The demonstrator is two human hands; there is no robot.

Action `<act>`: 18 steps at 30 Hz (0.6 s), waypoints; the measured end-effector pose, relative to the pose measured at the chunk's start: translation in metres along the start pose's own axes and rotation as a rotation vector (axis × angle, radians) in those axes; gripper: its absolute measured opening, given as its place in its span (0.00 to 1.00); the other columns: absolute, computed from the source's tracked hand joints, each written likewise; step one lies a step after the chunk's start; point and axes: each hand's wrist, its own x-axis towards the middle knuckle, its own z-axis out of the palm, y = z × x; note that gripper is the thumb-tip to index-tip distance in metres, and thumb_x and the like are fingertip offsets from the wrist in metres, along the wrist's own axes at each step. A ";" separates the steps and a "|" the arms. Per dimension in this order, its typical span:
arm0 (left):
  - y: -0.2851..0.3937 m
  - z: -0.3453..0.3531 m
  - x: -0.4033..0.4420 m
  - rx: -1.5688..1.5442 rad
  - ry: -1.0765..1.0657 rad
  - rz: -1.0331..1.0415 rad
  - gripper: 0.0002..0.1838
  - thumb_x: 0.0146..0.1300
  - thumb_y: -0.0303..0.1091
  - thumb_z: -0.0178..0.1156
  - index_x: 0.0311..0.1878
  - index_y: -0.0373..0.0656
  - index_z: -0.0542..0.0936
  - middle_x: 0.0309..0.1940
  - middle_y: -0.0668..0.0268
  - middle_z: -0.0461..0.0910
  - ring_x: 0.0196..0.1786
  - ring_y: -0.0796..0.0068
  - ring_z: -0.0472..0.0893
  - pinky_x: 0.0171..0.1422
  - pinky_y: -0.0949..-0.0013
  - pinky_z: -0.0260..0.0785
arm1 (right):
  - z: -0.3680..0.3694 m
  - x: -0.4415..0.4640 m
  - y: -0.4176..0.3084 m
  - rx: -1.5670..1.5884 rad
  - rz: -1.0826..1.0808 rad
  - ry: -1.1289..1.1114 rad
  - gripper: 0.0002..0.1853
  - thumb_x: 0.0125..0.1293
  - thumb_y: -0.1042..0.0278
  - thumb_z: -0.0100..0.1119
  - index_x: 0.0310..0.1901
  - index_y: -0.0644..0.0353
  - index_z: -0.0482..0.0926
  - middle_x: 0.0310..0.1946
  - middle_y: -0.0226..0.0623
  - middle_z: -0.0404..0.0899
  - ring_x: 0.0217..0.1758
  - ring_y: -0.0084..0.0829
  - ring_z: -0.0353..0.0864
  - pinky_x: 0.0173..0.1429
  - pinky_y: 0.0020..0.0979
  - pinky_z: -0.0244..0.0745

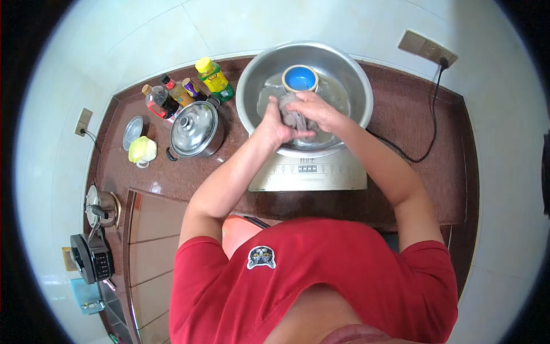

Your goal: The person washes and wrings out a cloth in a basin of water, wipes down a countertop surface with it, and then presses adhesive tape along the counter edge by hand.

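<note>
Over a large steel basin [246, 97] with cloudy water in it, both my hands are around a soft, wet, greyish clump [293, 118], whose kind I cannot make out. My left hand [279, 127] cups it from the left and below, thumb up and fingers stretched along its near side. From the right, my right hand [316, 109] grips it, fingers bent over its top. A small round bowl [300, 78], blue inside with a pale rim, sits in the basin just beyond my hands.
The basin stands on an induction cooker [309, 174]. To the left are a lidded steel pot [196, 131], several sauce bottles [215, 79] and a yellow-lidded container [142, 150]. A black cord [433, 123] runs along the right to a wall socket [427, 47].
</note>
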 end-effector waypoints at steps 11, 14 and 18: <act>0.005 0.022 0.026 -0.095 -0.073 0.172 0.22 0.68 0.54 0.45 0.49 0.50 0.79 0.48 0.60 0.81 0.54 0.59 0.80 0.59 0.46 0.70 | 0.010 0.003 -0.010 0.497 -0.247 0.131 0.16 0.59 0.58 0.65 0.38 0.64 0.80 0.33 0.35 0.81 0.37 0.27 0.79 0.42 0.33 0.76; -0.005 0.027 0.038 -0.147 0.050 0.226 0.17 0.71 0.48 0.46 0.48 0.50 0.79 0.44 0.61 0.82 0.48 0.61 0.82 0.53 0.51 0.74 | 0.005 0.018 -0.001 0.275 -0.228 0.269 0.17 0.64 0.57 0.64 0.43 0.64 0.80 0.33 0.36 0.82 0.41 0.25 0.79 0.48 0.32 0.74; -0.017 0.021 0.062 -0.129 -0.002 0.246 0.15 0.74 0.43 0.45 0.49 0.48 0.79 0.44 0.62 0.82 0.45 0.62 0.84 0.48 0.53 0.77 | -0.012 0.036 0.017 -0.362 -0.279 0.510 0.24 0.67 0.50 0.58 0.39 0.71 0.80 0.31 0.53 0.82 0.38 0.43 0.82 0.46 0.41 0.75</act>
